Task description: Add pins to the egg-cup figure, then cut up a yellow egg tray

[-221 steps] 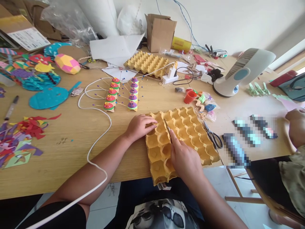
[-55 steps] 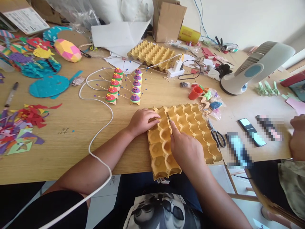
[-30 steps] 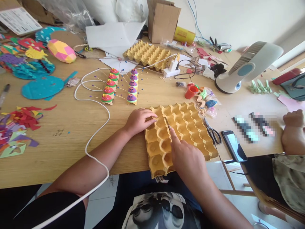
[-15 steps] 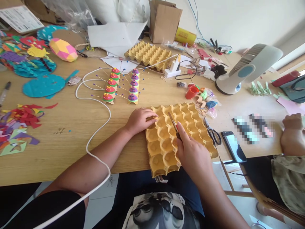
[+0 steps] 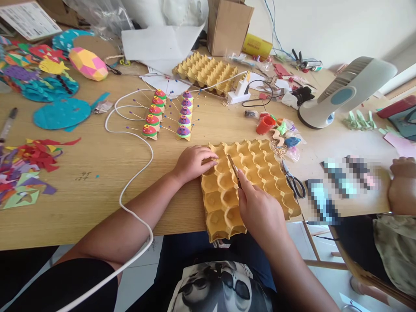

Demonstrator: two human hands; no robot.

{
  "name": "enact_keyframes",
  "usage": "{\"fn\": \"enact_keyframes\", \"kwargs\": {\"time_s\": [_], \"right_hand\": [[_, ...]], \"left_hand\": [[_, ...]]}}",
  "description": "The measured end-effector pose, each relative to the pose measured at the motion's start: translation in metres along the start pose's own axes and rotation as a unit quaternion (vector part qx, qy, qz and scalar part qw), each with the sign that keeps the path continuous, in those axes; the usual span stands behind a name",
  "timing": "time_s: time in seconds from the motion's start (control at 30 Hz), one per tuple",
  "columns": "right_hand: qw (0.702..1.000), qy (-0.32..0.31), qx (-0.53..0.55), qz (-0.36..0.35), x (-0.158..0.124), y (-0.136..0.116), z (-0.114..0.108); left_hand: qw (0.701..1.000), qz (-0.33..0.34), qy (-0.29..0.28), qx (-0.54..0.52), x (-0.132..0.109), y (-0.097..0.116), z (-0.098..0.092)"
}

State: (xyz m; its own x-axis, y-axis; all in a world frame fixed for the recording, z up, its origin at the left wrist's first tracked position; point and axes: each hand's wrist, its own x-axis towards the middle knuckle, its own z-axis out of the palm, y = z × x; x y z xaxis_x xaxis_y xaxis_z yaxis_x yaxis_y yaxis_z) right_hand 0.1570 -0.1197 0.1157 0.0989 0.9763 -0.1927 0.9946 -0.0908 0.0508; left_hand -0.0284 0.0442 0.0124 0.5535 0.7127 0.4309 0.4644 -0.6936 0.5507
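Note:
A yellow egg tray [image 5: 269, 171] lies on the table before me, its near edge overhanging the table's front. My left hand [image 5: 195, 162] holds the tray by its left edge, thumb and fingers closed on the rim. In my right hand [image 5: 263, 214] is a knife [image 5: 233, 165] with a narrow blade and a dark handle. Its blade points away from me, against the tray between two rows of cups. Whether the blade has cut through, I cannot tell. Scissors [image 5: 294, 181] with black handles lie just right of the tray.
Two painted egg-carton caterpillars, one red [image 5: 154, 113] and one purple [image 5: 185, 115], stand beyond my left hand. A second egg tray [image 5: 206, 71] lies farther back. A white cable [image 5: 121, 186] crosses my left forearm. A fan [image 5: 338, 93] and another person's hand [image 5: 403, 182] are at right.
The knife's blade has shifted slightly towards the left and lies lower against the tray. My left hand keeps its hold on the edge. The whole view has shifted a little.

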Motion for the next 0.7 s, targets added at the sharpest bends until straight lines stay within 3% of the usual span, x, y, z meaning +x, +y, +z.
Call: {"fn": "enact_keyframes", "kwargs": {"time_s": [0.5, 0.7], "right_hand": [[0.999, 0.001, -0.041, 0.009, -0.004, -0.008, 0.004], [0.998, 0.004, -0.058, -0.005, 0.008, -0.010, 0.001]], "left_hand": [[1.000, 0.010, 0.000, 0.008, 0.000, 0.000, 0.000], [1.000, 0.009, 0.001, 0.003, 0.000, 0.000, 0.000]]}}
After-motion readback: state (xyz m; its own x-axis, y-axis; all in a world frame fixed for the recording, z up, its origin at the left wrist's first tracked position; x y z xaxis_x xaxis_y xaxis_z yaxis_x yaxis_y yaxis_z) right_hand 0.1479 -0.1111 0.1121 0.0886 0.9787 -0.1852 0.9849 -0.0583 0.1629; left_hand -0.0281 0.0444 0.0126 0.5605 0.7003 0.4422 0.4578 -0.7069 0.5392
